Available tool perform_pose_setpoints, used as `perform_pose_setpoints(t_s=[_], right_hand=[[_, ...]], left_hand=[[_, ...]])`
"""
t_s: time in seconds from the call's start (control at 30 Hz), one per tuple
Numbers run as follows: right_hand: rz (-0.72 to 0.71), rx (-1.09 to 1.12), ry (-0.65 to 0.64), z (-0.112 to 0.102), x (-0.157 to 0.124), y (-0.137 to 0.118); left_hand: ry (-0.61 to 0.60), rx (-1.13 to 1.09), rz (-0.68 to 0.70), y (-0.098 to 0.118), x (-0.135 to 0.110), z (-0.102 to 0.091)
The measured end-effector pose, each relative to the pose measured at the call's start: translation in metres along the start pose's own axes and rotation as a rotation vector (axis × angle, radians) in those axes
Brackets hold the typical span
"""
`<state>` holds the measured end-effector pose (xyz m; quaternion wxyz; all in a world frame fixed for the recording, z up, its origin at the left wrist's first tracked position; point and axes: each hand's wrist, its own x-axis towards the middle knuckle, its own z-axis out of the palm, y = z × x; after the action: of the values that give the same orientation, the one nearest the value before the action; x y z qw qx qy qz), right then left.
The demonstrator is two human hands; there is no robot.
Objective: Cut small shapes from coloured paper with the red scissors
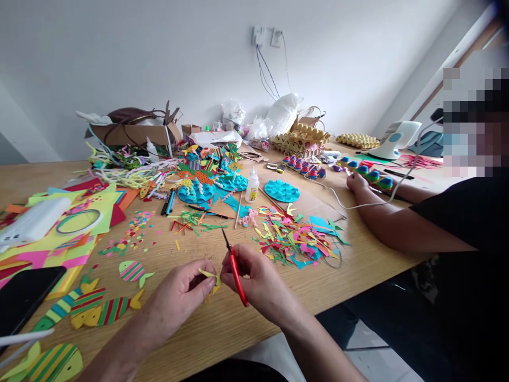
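Observation:
Near the table's front edge, my left hand (191, 289) pinches a small piece of yellow paper (210, 276) between thumb and fingers. Close beside it, my right hand (252, 278) is closed around red-handled scissors (236, 276), their dark blades pointing up and away from me. The fingertips of both hands are nearly together at the paper. Left of my hands lie striped paper fish: a pink and green fish (133, 270), a red and green fish (114, 310) and a green and yellow fish (55, 363). A heap of colourful paper scraps (294, 239) spreads beyond my right hand.
A glue bottle (252, 185) stands upright mid-table near a blue painted egg-carton piece (281, 191). Coloured paper sheets (107, 204) and a black phone (29, 289) lie left. At right, another person's hand (357, 183) is at a painted egg-carton strip (366, 172); a white cable (338, 204) crosses there.

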<state>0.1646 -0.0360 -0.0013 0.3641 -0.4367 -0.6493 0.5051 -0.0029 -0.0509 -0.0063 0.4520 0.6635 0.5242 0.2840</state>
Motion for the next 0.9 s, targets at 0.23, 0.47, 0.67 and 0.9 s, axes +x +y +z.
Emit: perform_pose_setpoints(t_s=[0.23,0.47,0.67,0.9], right_hand=[[-0.002,0.324,0.075,0.013,0.007,0.006],[-0.056,0.060,0.139,0.019,-0.005,0.007],[-0.048,-0.176,0.018,0.025,-0.020,0.013],[-0.045,-0.195,0.007,0.029,-0.018,0.011]], left_hand=[[0.113,-0.125,0.062,0.004,-0.001,0.005],[0.310,-0.291,0.037,0.006,-0.003,0.011],[0.409,-0.484,0.063,0.003,-0.006,0.009],[0.382,-0.597,0.065,0.002,-0.008,0.012]])
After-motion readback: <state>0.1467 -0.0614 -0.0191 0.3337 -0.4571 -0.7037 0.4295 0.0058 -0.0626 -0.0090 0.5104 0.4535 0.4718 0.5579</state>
